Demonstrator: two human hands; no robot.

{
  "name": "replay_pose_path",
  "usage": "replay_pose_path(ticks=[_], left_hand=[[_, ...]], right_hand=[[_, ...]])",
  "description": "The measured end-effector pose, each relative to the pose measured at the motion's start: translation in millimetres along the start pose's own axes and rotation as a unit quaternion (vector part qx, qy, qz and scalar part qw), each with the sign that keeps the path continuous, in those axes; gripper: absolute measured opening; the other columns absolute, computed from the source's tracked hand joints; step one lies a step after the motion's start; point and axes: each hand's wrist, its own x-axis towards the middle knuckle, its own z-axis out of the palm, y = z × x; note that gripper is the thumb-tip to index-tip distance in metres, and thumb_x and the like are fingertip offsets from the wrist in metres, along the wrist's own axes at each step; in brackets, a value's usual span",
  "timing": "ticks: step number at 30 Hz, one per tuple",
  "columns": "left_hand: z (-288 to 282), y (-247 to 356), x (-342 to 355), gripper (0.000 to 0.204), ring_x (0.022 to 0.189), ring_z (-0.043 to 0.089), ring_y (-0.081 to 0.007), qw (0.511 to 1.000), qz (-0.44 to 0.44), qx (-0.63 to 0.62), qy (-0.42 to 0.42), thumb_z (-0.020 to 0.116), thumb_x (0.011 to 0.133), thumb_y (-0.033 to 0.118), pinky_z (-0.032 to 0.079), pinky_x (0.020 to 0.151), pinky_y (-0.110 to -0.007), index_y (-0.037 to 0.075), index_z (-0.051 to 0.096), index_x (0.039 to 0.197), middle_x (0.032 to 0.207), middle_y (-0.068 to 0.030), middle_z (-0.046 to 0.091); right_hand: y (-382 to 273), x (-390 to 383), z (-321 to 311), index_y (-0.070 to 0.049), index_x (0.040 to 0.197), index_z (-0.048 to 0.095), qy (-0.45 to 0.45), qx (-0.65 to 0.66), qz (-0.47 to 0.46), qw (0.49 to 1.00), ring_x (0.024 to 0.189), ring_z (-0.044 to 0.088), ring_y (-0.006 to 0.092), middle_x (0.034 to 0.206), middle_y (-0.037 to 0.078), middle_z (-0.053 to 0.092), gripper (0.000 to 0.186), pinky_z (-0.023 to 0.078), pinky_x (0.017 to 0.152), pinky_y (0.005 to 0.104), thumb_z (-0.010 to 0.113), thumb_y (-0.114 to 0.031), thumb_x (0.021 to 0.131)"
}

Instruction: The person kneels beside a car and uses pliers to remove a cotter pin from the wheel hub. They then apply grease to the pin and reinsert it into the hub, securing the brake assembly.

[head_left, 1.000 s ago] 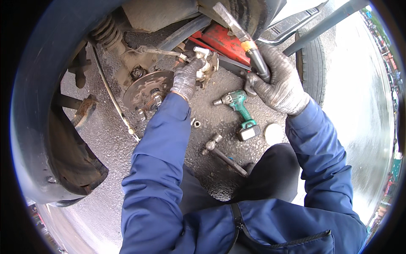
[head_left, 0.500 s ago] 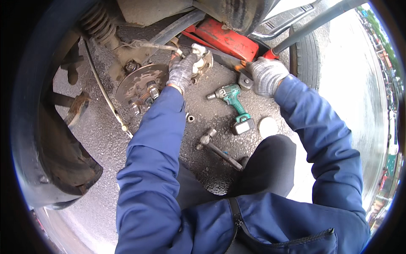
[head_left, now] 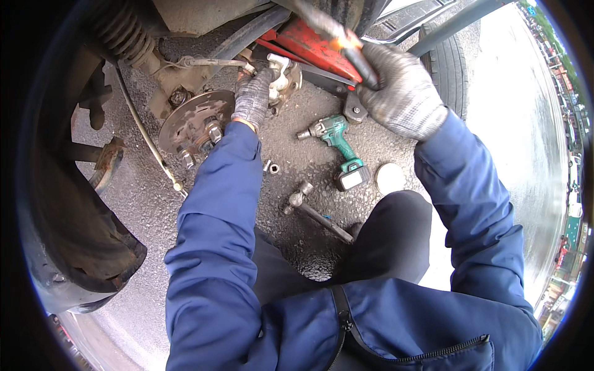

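My left hand [head_left: 253,96], in a grey knit glove, is closed on a pale, worn metal part that looks like a brake caliper [head_left: 283,77]. A hose [head_left: 210,62] runs to it from the left. Its grip side is hidden by my fingers. My right hand [head_left: 405,93], gloved too, is raised and wrapped round the black handle of a long tool [head_left: 362,65] with an orange collar. The blade is smeared by motion, so its kind is unclear. Left of my left hand is a rusty brake disc [head_left: 192,123] with bolts on its hub.
On the wet asphalt lie a green cordless impact wrench [head_left: 337,142], a ball-peen hammer [head_left: 315,210], a socket [head_left: 275,169] and a pale round lid [head_left: 390,179]. A red floor jack [head_left: 309,46] with a long handle [head_left: 458,28] stands ahead, beside a tyre [head_left: 448,74]. A coil spring [head_left: 124,37] hangs at upper left.
My right hand has lifted the tool up from beside the jack, and its blade now points up and to the left. The left hand keeps its hold; the view has shifted slightly.
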Motion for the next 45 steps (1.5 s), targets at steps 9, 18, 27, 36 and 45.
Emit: replay_pose_path(ticks=[9,18,27,36,45], left_hand=[[0,5,6,0.02,0.068,0.063,-0.0141,0.999,-0.008,-0.039,-0.024,0.066,0.088,0.023,0.051,0.06,-0.029,0.005,0.067,0.097,0.085,-0.0037,0.068],[-5,-5,18,0.021,0.074,0.067,-0.021,0.965,-0.096,-0.231,-0.076,0.066,0.09,0.02,0.057,0.06,-0.036,0.008,0.061,0.107,0.093,-0.0079,0.068],[13,1,10,0.016,0.047,0.055,-0.0132,0.998,0.011,-0.058,0.038,0.062,0.092,0.023,0.04,0.041,-0.027,0.007,0.061,0.095,0.071,-0.0052,0.065],[12,-13,36,0.025,0.085,0.059,-0.0154,0.992,-0.051,0.036,0.108,0.064,0.087,0.032,0.047,0.07,-0.034,0.012,0.061,0.102,0.094,-0.0077,0.064],[12,-4,27,0.027,0.075,0.06,-0.0196,0.985,-0.124,-0.048,0.109,0.06,0.089,0.032,0.047,0.065,-0.031,0.011,0.057,0.105,0.086,-0.0078,0.063]], right_hand=[[2,-30,45,-0.002,0.1,0.061,-0.151,-0.001,0.213,0.965,0.093,0.062,0.0415,0.094,0.024,0.064,0.038,0.05,0.08,0.0462,0.074,-0.022,0.07],[-58,-29,36,-0.001,0.097,0.055,0.006,0.317,0.201,0.927,0.073,0.057,0.0292,0.081,0.013,0.057,0.031,0.049,0.07,0.0377,0.072,-0.009,0.073],[-66,-21,57,-0.002,0.095,0.055,-0.007,0.178,0.214,0.961,0.072,0.055,0.0322,0.08,0.014,0.054,0.028,0.045,0.066,0.0424,0.069,-0.007,0.072],[-81,-39,81,-0.002,0.118,0.052,-0.017,0.144,0.241,0.96,0.091,0.064,0.0376,0.09,0.019,0.061,0.047,0.049,0.079,0.0409,0.062,-0.009,0.073],[-75,-32,67,-0.005,0.113,0.056,0.04,0.234,0.163,0.958,0.081,0.062,0.0269,0.086,0.014,0.06,0.041,0.05,0.07,0.0378,0.069,-0.01,0.074]])
